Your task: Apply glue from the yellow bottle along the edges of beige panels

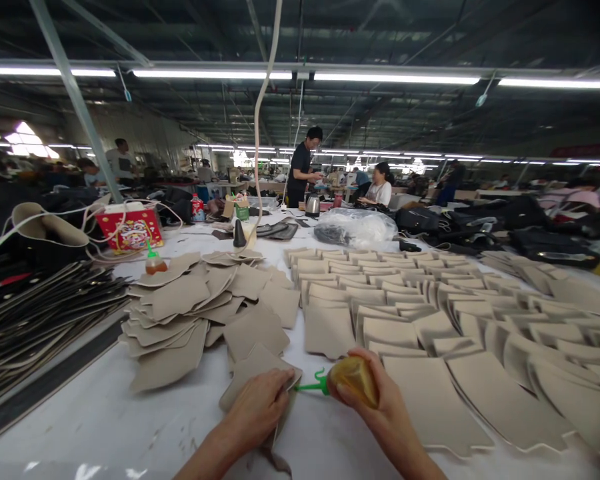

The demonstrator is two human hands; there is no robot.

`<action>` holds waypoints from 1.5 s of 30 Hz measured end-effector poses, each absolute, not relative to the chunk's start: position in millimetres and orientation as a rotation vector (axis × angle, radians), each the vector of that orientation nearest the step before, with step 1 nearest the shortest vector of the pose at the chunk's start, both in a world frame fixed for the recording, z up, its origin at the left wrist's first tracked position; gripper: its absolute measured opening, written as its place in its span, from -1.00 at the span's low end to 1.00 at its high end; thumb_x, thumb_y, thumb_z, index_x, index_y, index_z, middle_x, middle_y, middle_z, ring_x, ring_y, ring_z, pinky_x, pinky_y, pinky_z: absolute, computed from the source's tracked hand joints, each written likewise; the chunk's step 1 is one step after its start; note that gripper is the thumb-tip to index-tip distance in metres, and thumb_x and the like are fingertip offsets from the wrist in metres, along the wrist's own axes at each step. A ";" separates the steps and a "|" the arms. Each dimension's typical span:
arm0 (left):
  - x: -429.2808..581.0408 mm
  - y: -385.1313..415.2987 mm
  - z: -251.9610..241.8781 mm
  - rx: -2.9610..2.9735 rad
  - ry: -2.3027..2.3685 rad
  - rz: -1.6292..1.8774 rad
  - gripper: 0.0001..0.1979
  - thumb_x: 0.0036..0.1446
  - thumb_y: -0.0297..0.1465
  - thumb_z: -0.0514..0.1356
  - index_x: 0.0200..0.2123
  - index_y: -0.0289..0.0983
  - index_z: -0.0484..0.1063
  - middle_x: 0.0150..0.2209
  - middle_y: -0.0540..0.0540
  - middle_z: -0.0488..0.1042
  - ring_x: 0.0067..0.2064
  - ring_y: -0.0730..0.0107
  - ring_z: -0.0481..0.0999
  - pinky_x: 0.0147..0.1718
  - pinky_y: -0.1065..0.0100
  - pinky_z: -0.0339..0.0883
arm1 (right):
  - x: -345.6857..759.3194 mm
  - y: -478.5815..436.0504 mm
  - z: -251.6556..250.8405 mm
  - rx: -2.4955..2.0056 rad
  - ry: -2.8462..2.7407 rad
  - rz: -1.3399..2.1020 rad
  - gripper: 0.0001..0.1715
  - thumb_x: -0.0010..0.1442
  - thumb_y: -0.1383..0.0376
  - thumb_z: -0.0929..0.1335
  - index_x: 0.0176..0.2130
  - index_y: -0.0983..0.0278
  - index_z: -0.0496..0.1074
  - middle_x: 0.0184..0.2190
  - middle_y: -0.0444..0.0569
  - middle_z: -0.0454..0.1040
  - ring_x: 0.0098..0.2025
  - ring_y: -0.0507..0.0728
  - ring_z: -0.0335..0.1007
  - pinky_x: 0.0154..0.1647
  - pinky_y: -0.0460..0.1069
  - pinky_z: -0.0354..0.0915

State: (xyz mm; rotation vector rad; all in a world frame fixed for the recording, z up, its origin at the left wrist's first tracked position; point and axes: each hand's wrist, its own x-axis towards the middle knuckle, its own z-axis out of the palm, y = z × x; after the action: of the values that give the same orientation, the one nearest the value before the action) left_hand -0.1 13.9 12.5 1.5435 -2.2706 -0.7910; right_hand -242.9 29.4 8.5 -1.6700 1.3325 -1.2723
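Observation:
My right hand (373, 393) is wrapped round a squeeze bottle (351, 381) of amber liquid, tipped on its side. Its green nozzle (310, 387) points left and meets the right edge of a beige leather-like piece (253, 370). My left hand (261, 405) grips that piece near this edge, thumb and fingers pressed together. Under and beyond it lies a loose pile of similar beige pieces (180, 297). On the right, overlapping rows of beige pieces (405, 331) cover the table.
A second green-tipped bottle (155, 262) stands behind the loose pile. Dark strips (45, 320) are heaped at the left, below a red box (130, 227). A clear plastic bag (355, 228) and a kettle (312, 205) sit farther back. Two people (305, 167) are across the table.

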 end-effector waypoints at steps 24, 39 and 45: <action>1.6 18.9 16.5 1.541 -2.236 -0.840 -0.53 0.18 -0.37 -0.04 0.14 -0.24 0.33 -0.04 -0.10 0.46 -0.01 0.24 0.43 0.02 0.27 0.23 | -227.5 57.8 10.6 -1.450 1.185 -1.198 -0.38 0.03 0.04 0.44 0.00 0.21 0.24 -0.24 -0.12 0.35 -0.26 0.14 0.30 -0.23 -0.02 0.22; 3.6 17.3 17.7 1.522 -2.198 -0.941 -0.53 0.18 -0.35 -0.02 0.15 -0.24 0.32 0.04 -0.09 0.43 0.06 0.26 0.39 0.08 0.31 0.18 | -234.9 52.8 0.7 -1.561 1.331 -1.267 -0.40 0.07 0.03 0.43 0.01 0.20 0.25 -0.05 -0.04 0.33 -0.10 0.18 0.30 -0.04 0.01 0.18; 3.9 13.7 14.5 1.533 -2.197 -0.914 -0.51 0.17 -0.37 -0.01 0.16 -0.25 0.31 0.01 -0.09 0.45 0.01 0.27 0.42 0.07 0.32 0.21 | -235.7 47.9 0.8 -1.567 1.261 -1.203 -0.38 0.07 0.03 0.43 0.03 0.21 0.24 -0.12 -0.05 0.37 -0.17 0.18 0.35 -0.15 0.00 0.26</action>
State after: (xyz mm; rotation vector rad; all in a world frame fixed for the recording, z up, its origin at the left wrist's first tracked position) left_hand 3.9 13.7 14.5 1.5327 -2.1967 -0.9143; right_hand -235.7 47.9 0.8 -1.5674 1.2613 -1.2035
